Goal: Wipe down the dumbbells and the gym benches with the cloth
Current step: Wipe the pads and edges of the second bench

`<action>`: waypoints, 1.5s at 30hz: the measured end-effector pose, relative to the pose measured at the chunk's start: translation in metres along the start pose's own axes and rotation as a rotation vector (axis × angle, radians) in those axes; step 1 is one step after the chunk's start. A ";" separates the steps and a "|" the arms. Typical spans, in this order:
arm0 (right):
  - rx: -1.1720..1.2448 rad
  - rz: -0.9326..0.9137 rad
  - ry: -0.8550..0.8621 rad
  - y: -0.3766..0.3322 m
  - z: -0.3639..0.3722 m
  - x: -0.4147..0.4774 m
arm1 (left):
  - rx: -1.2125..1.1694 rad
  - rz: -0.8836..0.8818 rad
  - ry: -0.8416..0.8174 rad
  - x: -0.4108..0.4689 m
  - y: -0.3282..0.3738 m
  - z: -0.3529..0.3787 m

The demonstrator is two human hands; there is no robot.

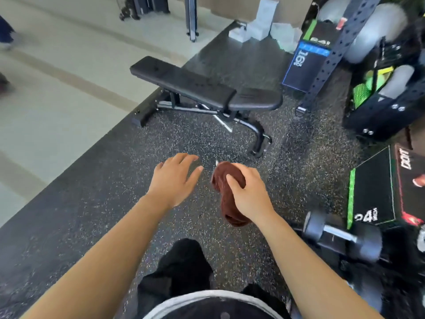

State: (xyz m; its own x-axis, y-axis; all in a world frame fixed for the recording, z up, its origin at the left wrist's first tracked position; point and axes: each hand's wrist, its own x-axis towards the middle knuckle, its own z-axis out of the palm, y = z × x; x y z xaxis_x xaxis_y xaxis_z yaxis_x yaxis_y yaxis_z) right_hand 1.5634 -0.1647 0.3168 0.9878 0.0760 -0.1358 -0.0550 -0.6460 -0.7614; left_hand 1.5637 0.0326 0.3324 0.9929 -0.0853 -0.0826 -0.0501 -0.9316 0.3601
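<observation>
My right hand (249,192) grips a dark red-brown cloth (227,203), bunched up and hanging down below my wrist. My left hand (176,178) is beside it to the left, fingers spread, holding nothing. Both hands hover over the speckled black rubber floor. A black padded gym bench (195,87) lies flat ahead of my hands, its metal frame and curved foot toward me. A grey dumbbell (342,238) with a metal handle rests on the floor at the lower right, a little blurred.
Black plyo boxes with green and blue edges (372,189) (305,65) stand on the right. A perforated rack upright (333,56) leans beside grey exercise balls (377,31). Pale tiled floor (57,77) borders the mat on the left. White blocks (259,21) sit at the back.
</observation>
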 end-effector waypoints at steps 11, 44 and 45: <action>0.019 0.098 0.138 -0.027 -0.014 0.255 | 0.016 0.174 -0.032 0.283 -0.027 -0.034; -0.054 0.533 0.195 0.094 -0.041 0.761 | 0.055 0.377 -0.423 0.858 -0.022 0.070; -0.067 0.549 0.218 0.101 -0.037 0.768 | 0.046 0.401 -0.428 0.867 -0.025 0.079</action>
State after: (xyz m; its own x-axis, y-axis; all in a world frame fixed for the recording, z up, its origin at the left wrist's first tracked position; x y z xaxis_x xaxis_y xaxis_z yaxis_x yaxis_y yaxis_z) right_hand 2.3215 -0.1999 0.1588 0.8250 -0.4361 -0.3595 -0.5640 -0.5936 -0.5741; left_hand 2.4177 -0.0464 0.1783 0.7640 -0.5603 -0.3198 -0.4270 -0.8107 0.4005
